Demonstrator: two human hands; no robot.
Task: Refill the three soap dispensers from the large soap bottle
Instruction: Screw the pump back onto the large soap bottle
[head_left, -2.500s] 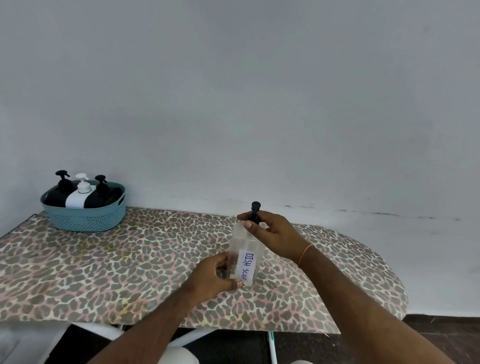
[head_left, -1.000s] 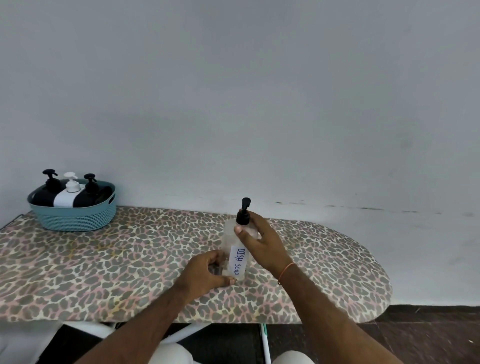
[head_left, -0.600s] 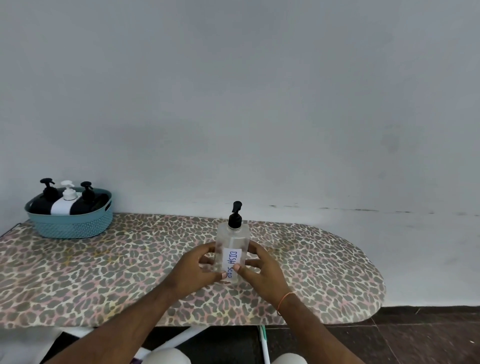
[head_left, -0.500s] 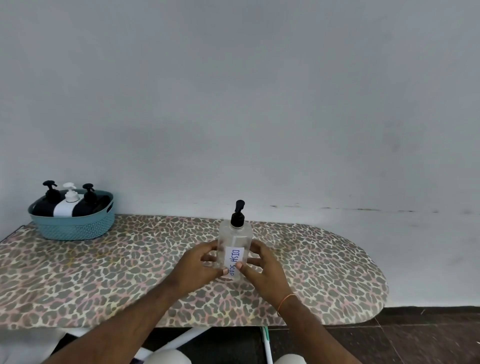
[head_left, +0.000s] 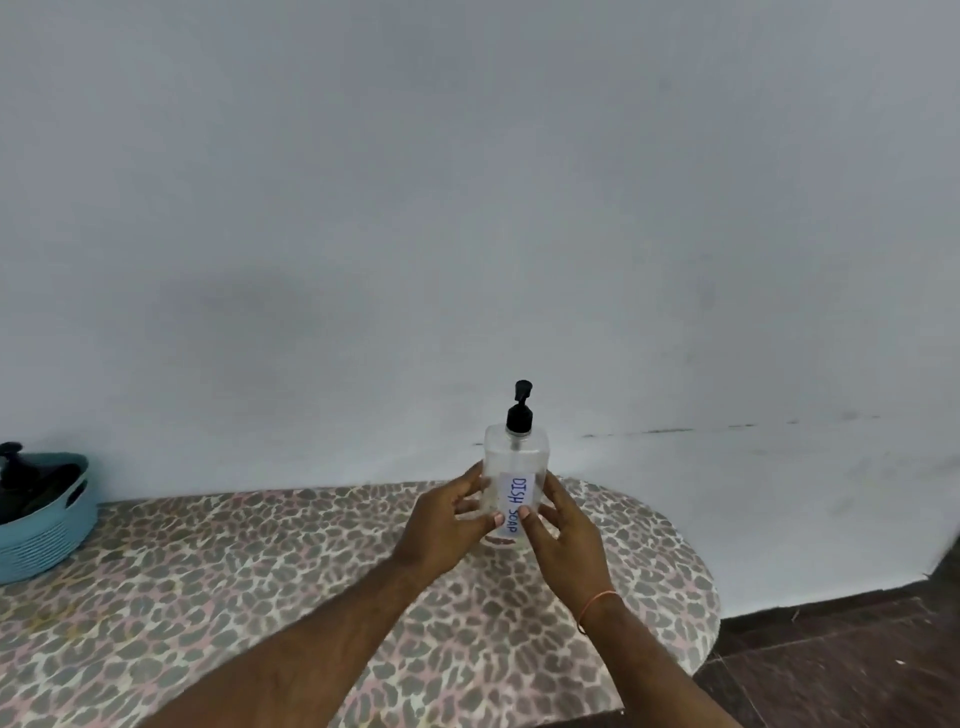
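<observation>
Both hands, left (head_left: 448, 525) and right (head_left: 563, 530), cup the clear bottle (head_left: 514, 480) upright on the board (head_left: 260, 571), fingers loosely spread with thumbs pinching the label between them, probably just steadying it, dispensers in the basket (head_left: 47, 525) well off left.

Upright clear soap bottle (head_left: 514, 470) between left hand (head_left: 445, 525) and right hand (head_left: 563, 532)

Pale wall (head_left: 467, 182), dark floor (head_left: 857, 660)
</observation>
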